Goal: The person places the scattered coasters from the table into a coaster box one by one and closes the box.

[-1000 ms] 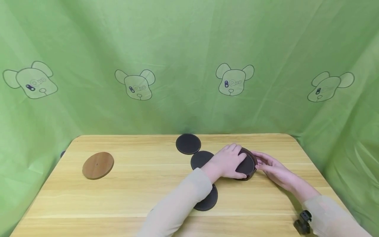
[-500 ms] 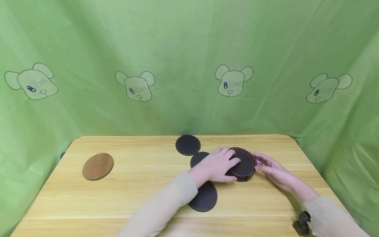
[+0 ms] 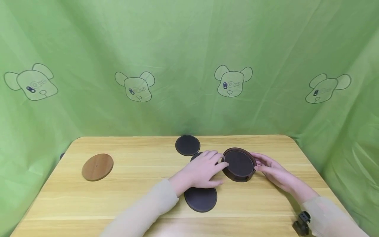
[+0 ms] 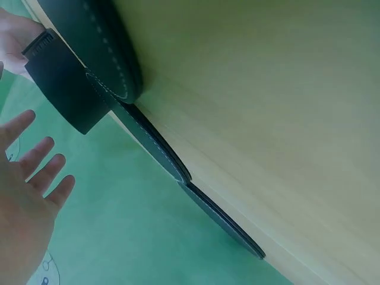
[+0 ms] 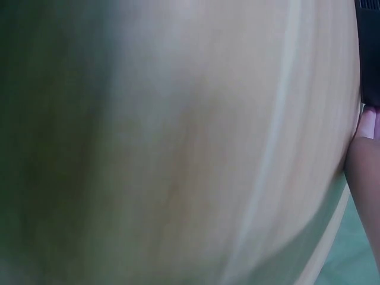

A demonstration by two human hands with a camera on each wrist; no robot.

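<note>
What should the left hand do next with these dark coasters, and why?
Probably reach for the middle coaster just under the left hand. The holder, steadied by the right hand, already has a coaster in it, while three dark ones lie loose on the table.

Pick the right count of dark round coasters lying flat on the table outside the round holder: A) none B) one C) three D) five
C: in the head view three dark coasters lie on the table: one at the far edge, one mostly hidden under the left hand at, and one nearer the person; the holder stands apart with its own coaster inside.
</note>
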